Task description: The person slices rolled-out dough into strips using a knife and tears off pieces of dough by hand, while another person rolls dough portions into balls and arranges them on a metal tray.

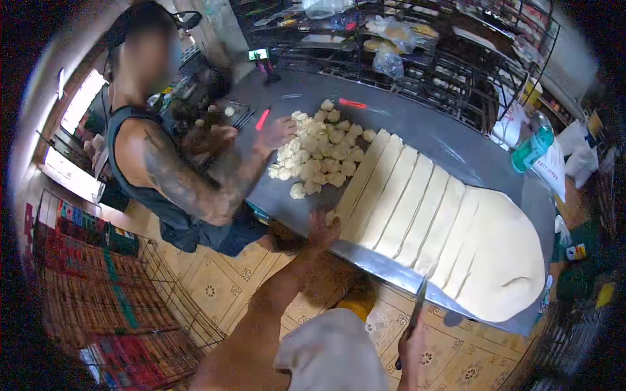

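Observation:
A large slab of pale dough (502, 241) lies on the metal-edged table, cut into several long parallel strips (398, 189) on its left part, with shorter slits farther right. My right hand (411, 342) grips a knife (419, 305) at the near edge of the table. The blade points up toward the dough's front edge, close to the ends of the cuts. My left hand (324, 229) is at the left front corner of the dough, fingers apart and slightly blurred. Beyond it sits a pile of small dough pieces (323, 150).
A co-worker (150, 150) stands at the left, a hand (279, 132) at the dough pile. Two red-orange objects (353, 103) lie on the table (306, 91). A green bottle (533, 150) and bags are at the right. Racks (443, 52) stand behind; another rack (98, 280) is lower left.

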Demonstrator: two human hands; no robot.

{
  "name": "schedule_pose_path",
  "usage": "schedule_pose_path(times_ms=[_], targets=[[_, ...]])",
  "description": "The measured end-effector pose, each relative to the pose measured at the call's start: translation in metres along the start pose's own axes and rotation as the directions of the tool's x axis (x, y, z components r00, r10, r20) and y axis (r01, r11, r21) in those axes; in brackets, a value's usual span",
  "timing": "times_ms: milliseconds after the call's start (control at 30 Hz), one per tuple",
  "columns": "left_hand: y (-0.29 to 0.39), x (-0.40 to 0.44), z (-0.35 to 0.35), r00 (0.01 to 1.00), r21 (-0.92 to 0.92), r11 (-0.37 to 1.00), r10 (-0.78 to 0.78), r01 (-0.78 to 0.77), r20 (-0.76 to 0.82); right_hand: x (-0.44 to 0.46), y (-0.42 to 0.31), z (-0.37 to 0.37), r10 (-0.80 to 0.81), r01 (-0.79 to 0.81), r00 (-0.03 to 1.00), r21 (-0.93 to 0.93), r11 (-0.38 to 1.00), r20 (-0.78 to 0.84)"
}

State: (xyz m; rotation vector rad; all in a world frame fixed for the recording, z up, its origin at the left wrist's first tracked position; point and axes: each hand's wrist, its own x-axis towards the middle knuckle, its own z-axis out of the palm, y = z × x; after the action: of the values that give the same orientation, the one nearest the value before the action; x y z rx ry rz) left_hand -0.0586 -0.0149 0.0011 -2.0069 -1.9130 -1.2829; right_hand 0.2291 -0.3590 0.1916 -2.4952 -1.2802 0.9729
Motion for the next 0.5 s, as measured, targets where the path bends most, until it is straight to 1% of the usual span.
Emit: schedule_pose_path(times_ms=[33,67,100,133,167,200,233,267,300,333,367,400,433,467,500], targets=[[-0.002,0.004,-0.002,1.0,0.002,1.0,0.003,-0.003,-0.003,0.01,0.0,-0.002,-0.003,0.003,1.0,0.003,1.0,-0.001],[-0.007,0.008,-0.006,1.0,-0.001,1.0,0.001,-0.001,-0.009,0.02,0.004,-0.001,-0.163,0.191,0.958,0.1,0.977,-0.237],[-0.007,0.009,-0.005,1.0,-0.028,1.0,0.007,-0.007,0.004,0.027,0.014,-0.005,-0.254,0.36,0.839,0.141,0.922,-0.482],[-0.005,0.005,0.002,0.999,-0.075,0.997,0.018,-0.014,0.045,0.043,0.016,-0.023,-0.184,0.291,0.9,0.233,0.928,-0.395],[-0.027,0.01,-0.004,0.749,-0.245,0.798,-0.341,0.55,0.568,0.059,0.007,-0.035,-0.088,0.203,0.906,0.245,0.948,-0.413],[-0.029,-0.002,0.002,0.705,-0.254,0.796,-0.279,0.55,0.652,0.08,-0.001,-0.05,-0.023,0.129,0.948,0.317,0.94,-0.318],[0.0,0.007,-0.021,0.74,0.061,0.923,-0.342,0.379,0.579,0.103,-0.003,-0.067,0.02,0.067,0.975,0.382,0.922,-0.22],[0.012,0.017,-0.027,0.812,0.375,0.91,-0.349,0.175,0.468,0.127,-0.003,-0.083,0.071,-0.023,0.986,0.298,0.954,-0.153],[0.002,0.014,-0.02,0.926,0.279,0.953,0.003,-0.117,0.377,0.155,0.007,-0.079,0.038,0.018,0.973,0.236,0.972,-0.229],[-0.005,0.011,-0.015,0.908,0.226,0.887,0.355,-0.402,0.222,0.184,0.015,-0.078,-0.017,0.07,0.955,0.17,0.983,-0.295],[-0.01,0.004,-0.01,0.904,0.207,0.891,0.354,-0.404,0.24,0.207,0.005,-0.098,0.004,0.046,0.969,0.194,0.98,-0.248],[-0.015,-0.002,-0.008,0.948,0.024,0.988,0.139,-0.153,0.287,0.236,0.001,-0.116,0.002,0.038,0.968,0.156,0.987,-0.253],[-0.022,-0.004,-0.008,0.929,-0.133,0.983,-0.073,0.129,0.362,0.264,-0.006,-0.131,-0.009,0.041,0.967,0.121,0.992,-0.256],[-0.03,-0.002,-0.008,0.855,-0.251,0.879,-0.267,0.405,0.444,0.294,-0.012,-0.143,0.069,-0.009,0.972,0.258,0.966,-0.225],[-0.029,0.0,-0.009,0.864,-0.22,0.886,-0.298,0.409,0.406,0.327,0.0,-0.153,0.08,-0.034,0.97,0.193,0.981,-0.232]])
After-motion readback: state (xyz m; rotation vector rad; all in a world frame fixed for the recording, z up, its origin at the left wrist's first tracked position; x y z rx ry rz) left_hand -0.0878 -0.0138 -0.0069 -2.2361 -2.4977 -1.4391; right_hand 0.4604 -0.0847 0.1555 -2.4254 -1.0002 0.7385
